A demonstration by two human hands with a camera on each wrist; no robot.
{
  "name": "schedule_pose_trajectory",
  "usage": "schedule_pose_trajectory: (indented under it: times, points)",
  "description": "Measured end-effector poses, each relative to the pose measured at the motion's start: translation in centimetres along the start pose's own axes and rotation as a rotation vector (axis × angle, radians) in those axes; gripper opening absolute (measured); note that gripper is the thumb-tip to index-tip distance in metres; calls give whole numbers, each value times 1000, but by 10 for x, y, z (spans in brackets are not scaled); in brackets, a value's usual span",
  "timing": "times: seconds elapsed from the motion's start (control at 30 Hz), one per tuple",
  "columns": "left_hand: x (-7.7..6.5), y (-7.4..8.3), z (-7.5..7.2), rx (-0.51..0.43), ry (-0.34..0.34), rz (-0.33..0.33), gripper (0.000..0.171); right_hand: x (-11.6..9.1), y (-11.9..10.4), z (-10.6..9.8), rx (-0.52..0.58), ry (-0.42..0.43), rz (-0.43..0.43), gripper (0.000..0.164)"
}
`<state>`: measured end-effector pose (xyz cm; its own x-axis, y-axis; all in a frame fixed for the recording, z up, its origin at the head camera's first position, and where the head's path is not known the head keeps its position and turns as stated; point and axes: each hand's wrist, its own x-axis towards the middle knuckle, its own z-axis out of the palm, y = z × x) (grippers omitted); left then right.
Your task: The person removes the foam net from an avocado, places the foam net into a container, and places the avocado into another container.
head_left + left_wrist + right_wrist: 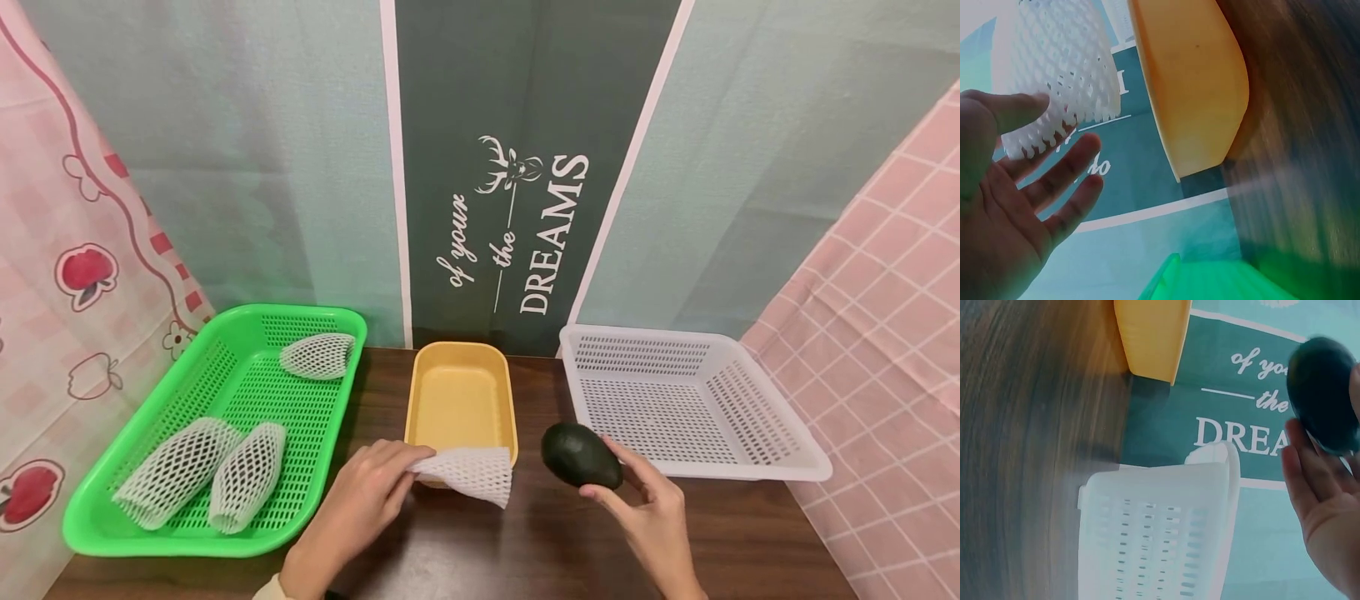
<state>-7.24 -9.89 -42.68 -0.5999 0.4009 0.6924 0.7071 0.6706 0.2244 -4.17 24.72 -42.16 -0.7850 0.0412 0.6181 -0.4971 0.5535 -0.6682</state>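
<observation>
A white foam net sleeve (472,473) hangs from my left hand (372,487), pinched at one end between thumb and fingers. It lies over the near edge of the yellow tray (461,408); in the left wrist view the foam net sleeve (1063,62) shows its open mesh. My right hand (651,508) grips a dark green avocado (581,455) by its right end, above the table between the yellow tray and the white basket (806,458). Seen from the right wrist, the avocado (1322,394) is bare, held between thumb and fingers.
At the left stands a green basket (78,521) with three foam net sleeves in it, one of them (318,356) near the back. Dark wooden table (480,554) shows in front. A printed curtain (525,67) hangs behind the containers, with pink cloth (885,350) at the right.
</observation>
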Motion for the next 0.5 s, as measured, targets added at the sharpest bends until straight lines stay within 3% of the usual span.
schedule_pose_trajectory:
  times: [0.3, 0.5]
  points:
    - [9, 0, 13, 57, -26, -110, 33, 12, 9, -5, -23, 226, 57, 68]
    - [13, 2, 22, 95, -9, -119, 37, 17, 17, -6, -115, 318, 74, 69]
